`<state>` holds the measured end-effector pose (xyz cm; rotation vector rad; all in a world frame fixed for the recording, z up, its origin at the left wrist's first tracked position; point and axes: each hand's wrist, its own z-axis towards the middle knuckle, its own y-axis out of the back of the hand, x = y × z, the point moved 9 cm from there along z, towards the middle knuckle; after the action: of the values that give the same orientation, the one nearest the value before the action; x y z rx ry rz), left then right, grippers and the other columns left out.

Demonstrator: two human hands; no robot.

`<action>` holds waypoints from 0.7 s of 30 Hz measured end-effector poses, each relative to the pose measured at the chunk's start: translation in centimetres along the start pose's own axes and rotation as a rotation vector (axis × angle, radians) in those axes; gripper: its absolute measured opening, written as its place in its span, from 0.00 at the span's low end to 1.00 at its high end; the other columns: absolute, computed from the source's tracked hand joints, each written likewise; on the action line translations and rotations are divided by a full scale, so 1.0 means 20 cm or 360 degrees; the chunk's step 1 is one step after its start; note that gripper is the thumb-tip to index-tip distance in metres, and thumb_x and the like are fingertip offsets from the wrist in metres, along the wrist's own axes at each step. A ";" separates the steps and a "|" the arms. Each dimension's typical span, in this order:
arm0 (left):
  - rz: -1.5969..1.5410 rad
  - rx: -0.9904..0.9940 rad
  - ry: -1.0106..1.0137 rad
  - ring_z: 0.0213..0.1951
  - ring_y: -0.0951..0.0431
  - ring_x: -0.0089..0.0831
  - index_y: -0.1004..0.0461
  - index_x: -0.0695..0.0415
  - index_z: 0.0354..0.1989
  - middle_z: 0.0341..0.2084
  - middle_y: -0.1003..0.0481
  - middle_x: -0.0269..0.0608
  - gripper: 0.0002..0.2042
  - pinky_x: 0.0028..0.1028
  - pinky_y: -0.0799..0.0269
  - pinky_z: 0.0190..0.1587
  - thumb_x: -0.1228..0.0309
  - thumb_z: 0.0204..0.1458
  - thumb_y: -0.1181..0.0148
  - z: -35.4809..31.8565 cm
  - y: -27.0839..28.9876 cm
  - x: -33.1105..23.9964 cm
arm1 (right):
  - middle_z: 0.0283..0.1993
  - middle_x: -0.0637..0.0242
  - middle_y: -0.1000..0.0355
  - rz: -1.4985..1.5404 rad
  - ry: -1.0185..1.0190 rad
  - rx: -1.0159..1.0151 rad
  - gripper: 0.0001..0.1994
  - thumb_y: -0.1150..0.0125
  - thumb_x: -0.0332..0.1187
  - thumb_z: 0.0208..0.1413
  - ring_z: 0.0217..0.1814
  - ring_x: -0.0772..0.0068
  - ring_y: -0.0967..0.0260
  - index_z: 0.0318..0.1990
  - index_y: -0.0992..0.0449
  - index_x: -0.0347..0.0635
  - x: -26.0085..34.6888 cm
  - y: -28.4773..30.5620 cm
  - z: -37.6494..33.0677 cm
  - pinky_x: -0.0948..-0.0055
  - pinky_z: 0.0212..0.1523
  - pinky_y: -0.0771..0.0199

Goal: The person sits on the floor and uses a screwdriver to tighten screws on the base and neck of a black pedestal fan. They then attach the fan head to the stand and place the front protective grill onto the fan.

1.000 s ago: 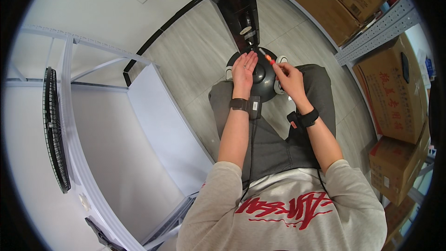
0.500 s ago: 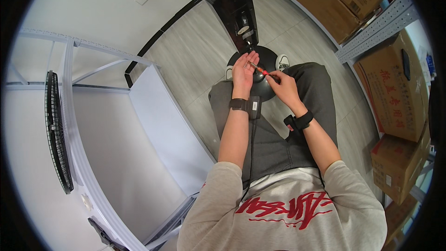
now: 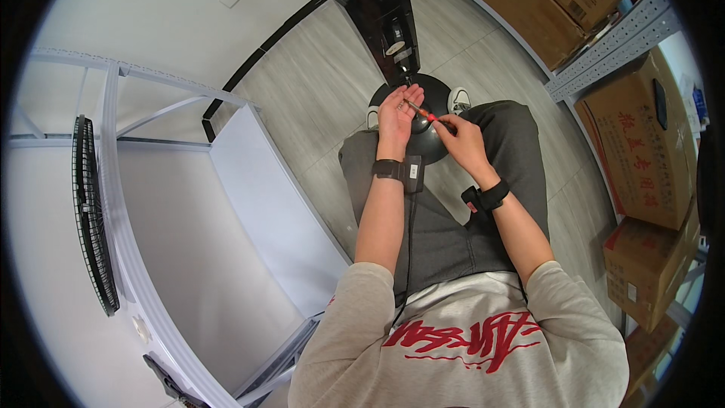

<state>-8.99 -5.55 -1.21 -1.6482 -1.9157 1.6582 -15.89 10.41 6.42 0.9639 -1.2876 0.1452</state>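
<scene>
R hand [image 3: 461, 143] pinches red screwdriver [image 3: 423, 113], tip w/ L hand [image 3: 396, 109] cupped steadying it over black round base [image 3: 423, 125].

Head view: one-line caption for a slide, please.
Seated person's right hand holds a red-handled screwdriver against the left hand, above a round black base.

Left hand [image 3: 398, 109] up at twelve o'clock of the lap, fingers spread against the tip of a red-handled screwdriver [image 3: 423, 113]; right hand [image 3: 461, 140] grips its handle from four o'clock. Both sit over a round black base [image 3: 423, 147], black column [image 3: 381, 7] rising at twelve. Cardboard boxes [image 3: 634, 143] at three, black fan grille [image 3: 91, 211] at nine
</scene>
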 end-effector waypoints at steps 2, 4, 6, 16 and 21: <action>0.0006 0.0020 0.0013 0.55 0.26 0.53 0.36 0.71 0.51 0.52 0.29 0.64 0.12 0.44 0.29 0.62 0.79 0.61 0.54 0.00 0.00 0.00 | 0.26 0.58 0.23 0.0041 -0.0045 0.0029 0.15 0.37 0.40 0.58 0.25 0.71 0.27 0.43 0.19 0.36 -0.01 0.00 0.00 0.72 0.29 0.30; 0.0023 0.0048 0.0025 0.55 0.26 0.54 0.36 0.71 0.52 0.52 0.29 0.65 0.12 0.45 0.28 0.62 0.80 0.61 0.54 0.00 -0.01 -0.01 | 0.27 0.58 0.23 0.0106 -0.0141 0.0089 0.15 0.37 0.40 0.58 0.26 0.70 0.26 0.43 0.19 0.36 -0.04 -0.01 0.01 0.72 0.29 0.30; 0.0047 0.0088 0.0025 0.56 0.26 0.54 0.36 0.72 0.52 0.52 0.29 0.65 0.13 0.44 0.28 0.61 0.80 0.61 0.54 -0.01 -0.03 -0.01 | 0.26 0.58 0.23 0.0043 -0.0095 0.0070 0.15 0.37 0.40 0.58 0.26 0.71 0.26 0.44 0.19 0.36 -0.02 0.01 0.01 0.73 0.29 0.30; 0.0149 0.0264 0.0067 0.58 0.27 0.50 0.38 0.73 0.56 0.56 0.30 0.63 0.15 0.42 0.29 0.63 0.76 0.65 0.55 -0.06 -0.12 -0.03 | 0.26 0.60 0.24 -0.0027 0.0040 -0.0053 0.15 0.35 0.39 0.57 0.26 0.76 0.29 0.44 0.19 0.36 0.08 0.07 -0.02 0.76 0.29 0.31; -0.0046 0.0367 -0.0033 0.59 0.28 0.48 0.38 0.72 0.58 0.56 0.30 0.62 0.18 0.41 0.29 0.63 0.69 0.67 0.53 -0.05 -0.16 -0.06 | 0.25 0.67 0.25 0.0156 0.0042 -0.0153 0.15 0.34 0.38 0.57 0.25 0.82 0.33 0.45 0.19 0.35 0.12 0.12 -0.02 0.77 0.28 0.33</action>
<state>-9.75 -5.27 2.25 -1.5144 -1.6739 1.8126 -16.15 11.16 9.74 0.8147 -1.3064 0.1698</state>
